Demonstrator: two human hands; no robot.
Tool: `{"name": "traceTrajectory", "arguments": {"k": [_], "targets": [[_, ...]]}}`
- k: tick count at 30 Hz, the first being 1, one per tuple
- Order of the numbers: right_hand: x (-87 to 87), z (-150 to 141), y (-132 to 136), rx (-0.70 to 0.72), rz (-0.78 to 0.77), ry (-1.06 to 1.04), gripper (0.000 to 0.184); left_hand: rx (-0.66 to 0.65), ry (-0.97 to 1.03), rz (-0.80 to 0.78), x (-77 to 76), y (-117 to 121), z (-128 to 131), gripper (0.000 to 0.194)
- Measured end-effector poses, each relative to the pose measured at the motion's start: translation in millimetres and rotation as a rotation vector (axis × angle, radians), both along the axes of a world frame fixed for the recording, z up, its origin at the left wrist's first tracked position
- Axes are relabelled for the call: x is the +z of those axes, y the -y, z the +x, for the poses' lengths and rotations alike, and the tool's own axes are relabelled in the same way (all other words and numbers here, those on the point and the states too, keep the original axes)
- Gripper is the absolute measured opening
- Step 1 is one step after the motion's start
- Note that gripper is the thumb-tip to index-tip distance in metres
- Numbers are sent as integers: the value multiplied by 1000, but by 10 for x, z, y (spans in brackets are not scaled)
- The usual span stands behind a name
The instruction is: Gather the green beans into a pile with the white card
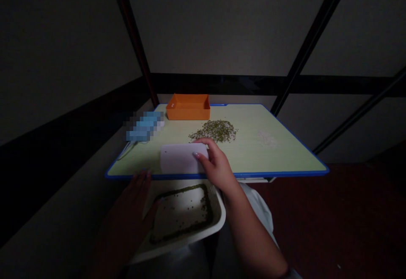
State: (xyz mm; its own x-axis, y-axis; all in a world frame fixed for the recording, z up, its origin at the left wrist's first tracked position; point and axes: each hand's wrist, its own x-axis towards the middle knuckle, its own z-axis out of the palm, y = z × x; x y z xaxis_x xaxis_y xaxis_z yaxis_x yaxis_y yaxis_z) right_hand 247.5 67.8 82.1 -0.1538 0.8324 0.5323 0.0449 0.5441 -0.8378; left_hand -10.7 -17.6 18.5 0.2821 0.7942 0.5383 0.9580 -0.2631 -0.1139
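In my right hand is a white rectangular card with a small hole near its upper left corner. My thumb lies on its near face and the fingers are behind it. The card stands near the table's front edge. Just below that edge is a white tray with small green beans, mostly along its inner edges. My left hand, in deep shadow, is at the tray's left side, the thumb over the inside and the fingers toward the table edge; it appears to grip the rim. Beyond the card, green beans lie spread in a loose pile.
The pale table has a blue edge. An orange open box stands at the back left. A blurred-out light blue object lies at the left with a pale cord. Small whitish grains are scattered at the right. Panelled walls rise behind.
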Motion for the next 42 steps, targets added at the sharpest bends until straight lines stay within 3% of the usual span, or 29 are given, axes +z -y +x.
{"name": "traceTrajectory", "arguments": {"k": [4, 6, 12, 15, 26, 34, 42], "targets": [[17, 136, 41, 8, -36, -57, 24, 2, 1, -6, 7, -6, 7, 75], [36, 257, 54, -56, -37, -73, 23, 0, -2, -5, 12, -10, 10, 76], [20, 746, 9, -555, 60, -33, 22, 13, 14, -9, 7, -8, 19, 74], [-30, 888, -29, -674, 58, 42, 22, 24, 44, -51, 10, -7, 18, 74], [-73, 748, -58, -567, 27, 85, 25, 24, 60, -83, 38, -5, 22, 74], [-47, 659, -21, -414, 6, 60, 26, 28, 59, -90, 29, 2, 15, 75], [-51, 637, -38, -468, 4, -7, 24, 41, 90, -107, 51, 11, 38, 75]]}}
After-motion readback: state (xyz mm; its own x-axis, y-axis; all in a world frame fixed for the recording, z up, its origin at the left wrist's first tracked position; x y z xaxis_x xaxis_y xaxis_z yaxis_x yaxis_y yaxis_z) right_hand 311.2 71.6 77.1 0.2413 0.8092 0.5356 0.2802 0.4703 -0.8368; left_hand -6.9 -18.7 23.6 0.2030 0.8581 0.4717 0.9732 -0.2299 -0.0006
